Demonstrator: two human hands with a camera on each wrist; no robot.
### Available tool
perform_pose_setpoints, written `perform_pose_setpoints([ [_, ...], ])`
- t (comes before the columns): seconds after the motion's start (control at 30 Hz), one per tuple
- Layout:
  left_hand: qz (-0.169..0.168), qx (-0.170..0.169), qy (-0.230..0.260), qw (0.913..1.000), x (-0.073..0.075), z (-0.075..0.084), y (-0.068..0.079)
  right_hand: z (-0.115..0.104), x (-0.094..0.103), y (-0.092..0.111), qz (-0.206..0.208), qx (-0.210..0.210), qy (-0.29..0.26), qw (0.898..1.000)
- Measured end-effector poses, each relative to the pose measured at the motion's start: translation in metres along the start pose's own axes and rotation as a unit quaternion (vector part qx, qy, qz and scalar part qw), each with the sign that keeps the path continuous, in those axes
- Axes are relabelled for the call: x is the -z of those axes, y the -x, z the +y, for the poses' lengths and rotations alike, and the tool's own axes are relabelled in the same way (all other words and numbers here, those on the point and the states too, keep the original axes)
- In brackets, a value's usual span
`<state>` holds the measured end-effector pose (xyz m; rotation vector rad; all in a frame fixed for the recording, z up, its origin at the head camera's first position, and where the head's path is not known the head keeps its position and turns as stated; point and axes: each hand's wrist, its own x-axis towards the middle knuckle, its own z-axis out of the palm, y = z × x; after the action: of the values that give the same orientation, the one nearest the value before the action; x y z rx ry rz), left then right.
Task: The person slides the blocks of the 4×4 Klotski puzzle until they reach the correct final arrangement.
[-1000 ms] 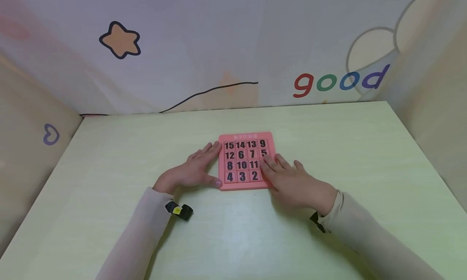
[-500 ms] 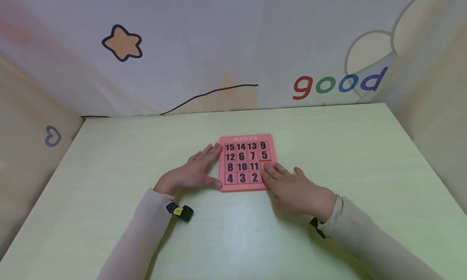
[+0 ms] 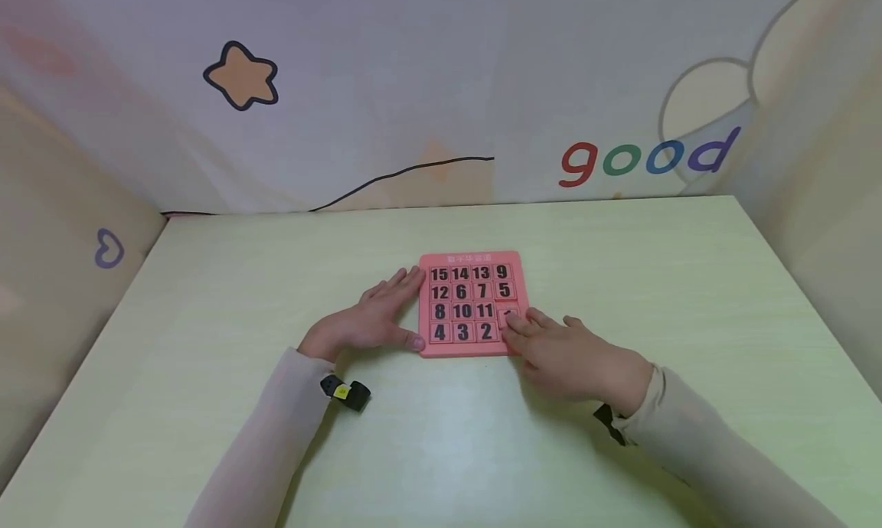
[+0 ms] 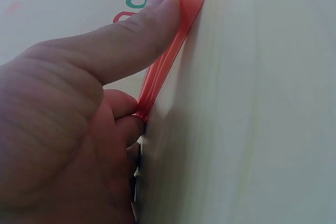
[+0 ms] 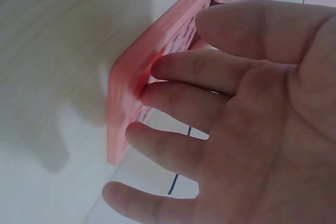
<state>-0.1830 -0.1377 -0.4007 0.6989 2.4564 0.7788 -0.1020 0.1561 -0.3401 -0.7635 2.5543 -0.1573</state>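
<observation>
A pink number slide puzzle (image 3: 475,350) lies flat on the table, its dark-numbered tiles facing up. My left hand (image 3: 372,317) has its fingers stretched out along the puzzle's left side, with fingertips near the upper corner and the thumb at the lower one. In the left wrist view that thumb (image 4: 142,35) touches the pink edge. On the lower right, straight fingertips of my right hand (image 3: 572,356) rest on the right column, partly covering the tile 1 (image 3: 507,314). This tile sits slightly lower than the 11 beside it. The spot under it is hidden by my fingers.
The pale green table (image 3: 441,451) carries the puzzle and reaches a printed fabric wall (image 3: 386,92) at the back. More fabric closes off both sides. Black straps, one with a yellow mark (image 3: 341,392), sit at both wrists.
My right fingertips have slid down the right column, off the tile 5, and the tile 1 now shows above them. My left hand keeps its place at the puzzle's edge.
</observation>
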Motion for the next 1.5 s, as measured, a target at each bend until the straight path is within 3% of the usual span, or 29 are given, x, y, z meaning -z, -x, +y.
perform_pose_setpoints([
  [0.3, -0.001, 0.001, 0.008, 1.0, 0.0, 0.001, 0.0, -0.008, 0.005, 0.01, -0.002, 0.018, -0.026, 0.999],
  [0.5, -0.003, -0.003, 0.004, 1.0, 0.0, 0.0, 0.001, 0.007, 0.004, -0.001, 0.019, 0.043, -0.067, 0.997],
  [0.73, -0.006, 0.002, 0.002, 1.0, 0.002, -0.001, 0.0, 0.03, 0.001, -0.026, 0.053, -0.005, -0.053, 0.997],
  [1.03, -0.006, 0.002, 0.004, 1.0, 0.001, -0.002, -0.001, 0.036, -0.002, -0.033, 0.013, -0.035, -0.082, 0.996],
  [1.5, -0.005, 0.002, 0.007, 1.0, 0.001, 0.0, 0.0, 0.016, 0.004, -0.014, -0.024, -0.029, -0.063, 0.997],
])
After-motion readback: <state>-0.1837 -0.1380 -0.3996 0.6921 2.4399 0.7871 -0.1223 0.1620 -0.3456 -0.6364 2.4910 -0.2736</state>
